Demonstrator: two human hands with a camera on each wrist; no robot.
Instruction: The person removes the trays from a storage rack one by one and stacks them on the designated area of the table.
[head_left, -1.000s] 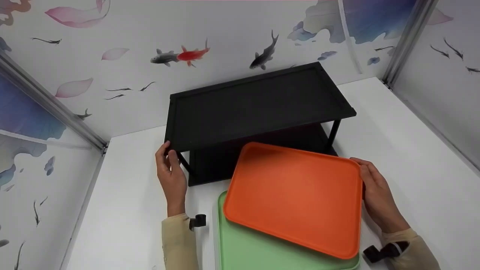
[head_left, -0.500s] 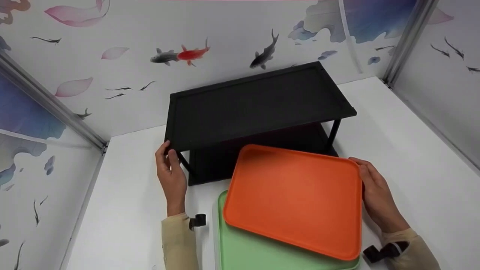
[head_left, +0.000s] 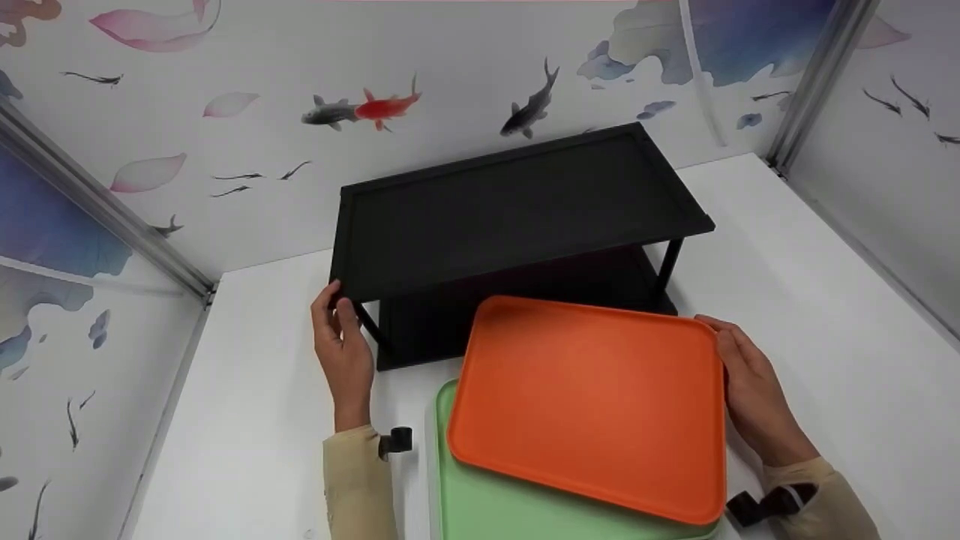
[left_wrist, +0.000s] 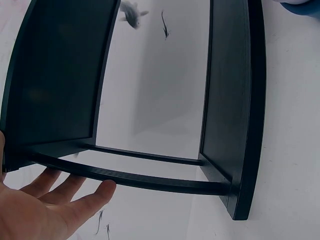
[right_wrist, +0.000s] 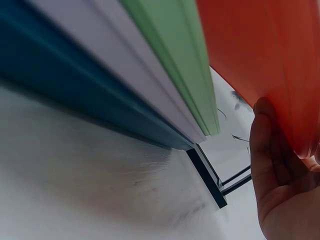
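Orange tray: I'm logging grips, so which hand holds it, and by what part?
The right hand holds the orange tray by its right edge. The left hand grips the front left corner of the black shelf.

Head looks down; wrist views close, share shelf (head_left: pixel 517 217).

I see my right hand (head_left: pixel 754 394) gripping the right edge of an orange tray (head_left: pixel 592 401), lower centre, over a green tray (head_left: pixel 480 502). My left hand (head_left: pixel 341 349) holds the black shelf's (head_left: pixel 510 206) front-left corner, mid-frame.
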